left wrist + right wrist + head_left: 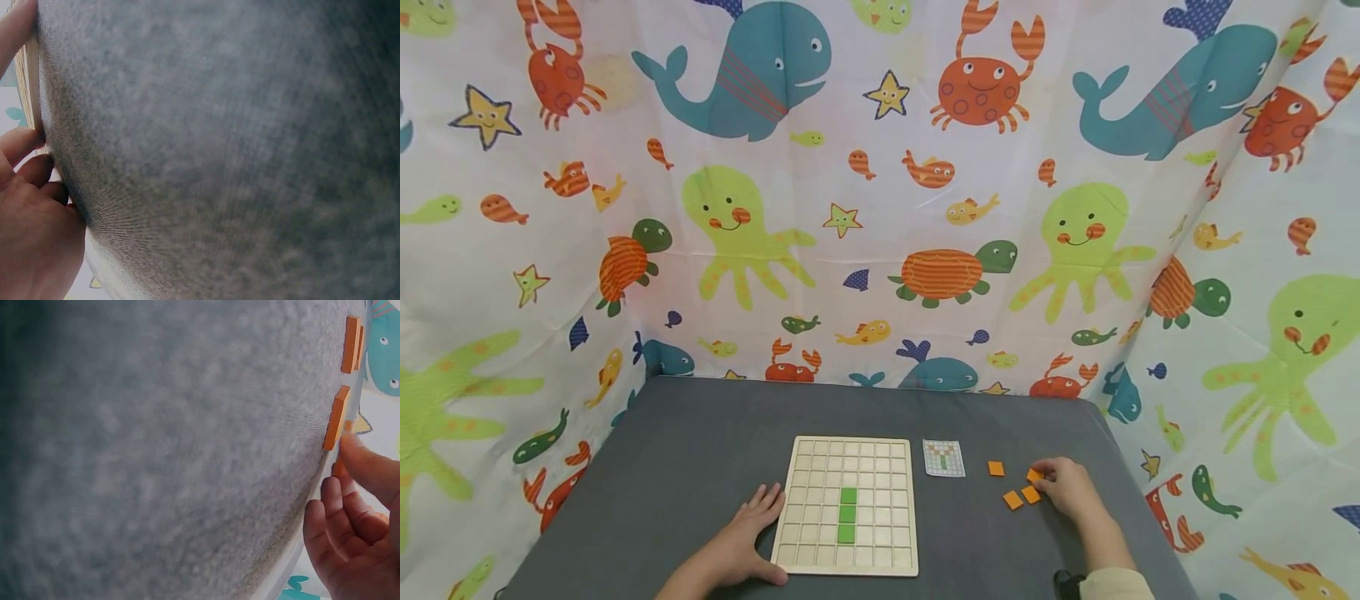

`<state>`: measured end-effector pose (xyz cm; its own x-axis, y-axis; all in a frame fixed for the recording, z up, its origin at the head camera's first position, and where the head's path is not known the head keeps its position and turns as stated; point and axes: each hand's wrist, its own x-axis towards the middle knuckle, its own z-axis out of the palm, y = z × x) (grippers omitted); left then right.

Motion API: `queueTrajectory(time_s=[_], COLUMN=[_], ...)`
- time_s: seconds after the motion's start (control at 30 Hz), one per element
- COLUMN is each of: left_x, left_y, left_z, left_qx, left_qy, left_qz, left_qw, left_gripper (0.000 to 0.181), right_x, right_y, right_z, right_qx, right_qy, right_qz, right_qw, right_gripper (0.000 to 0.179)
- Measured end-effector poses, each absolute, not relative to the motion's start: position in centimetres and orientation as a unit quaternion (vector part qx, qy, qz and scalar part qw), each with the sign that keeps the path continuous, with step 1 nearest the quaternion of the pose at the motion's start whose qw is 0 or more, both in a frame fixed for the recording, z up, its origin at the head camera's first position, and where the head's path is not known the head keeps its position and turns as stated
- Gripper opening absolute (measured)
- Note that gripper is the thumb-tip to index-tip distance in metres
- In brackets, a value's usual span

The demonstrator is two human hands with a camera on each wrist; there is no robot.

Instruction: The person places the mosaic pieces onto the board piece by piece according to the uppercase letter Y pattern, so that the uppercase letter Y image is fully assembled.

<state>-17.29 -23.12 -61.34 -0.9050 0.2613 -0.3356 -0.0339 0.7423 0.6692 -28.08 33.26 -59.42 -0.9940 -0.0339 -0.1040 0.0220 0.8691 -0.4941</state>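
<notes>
Orange tile (1034, 475), lower right of head view, pinched in right hand (1066, 487); grip edges, lift clear of loose tiles (1012, 500) nearby. Left hand (747, 537) spread wide against board (880, 500), lower centre; press lightly, avoid shifting.

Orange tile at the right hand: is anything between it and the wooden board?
Only flat things: the patterned card and three loose orange tiles lie between the right hand and the wooden board. No upright obstacle shows.
</notes>
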Motion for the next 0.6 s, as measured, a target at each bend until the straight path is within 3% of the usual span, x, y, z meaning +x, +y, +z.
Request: queueTrajectory(time_s=[0.6], left_x=[-17.2], left_y=[-23.0], left_z=[-61.0], left_qx=[0.076], left_qy=[0.909], left_qz=[0.353], left_qw=[0.210], left_gripper=[0.133], right_x=[-26.7], right_y=[29.6], right_z=[-57.2], right_qx=[-0.037], right_qy=[0.958], right_qz=[-0.283], right_qw=[0.023], right_gripper=[0.024])
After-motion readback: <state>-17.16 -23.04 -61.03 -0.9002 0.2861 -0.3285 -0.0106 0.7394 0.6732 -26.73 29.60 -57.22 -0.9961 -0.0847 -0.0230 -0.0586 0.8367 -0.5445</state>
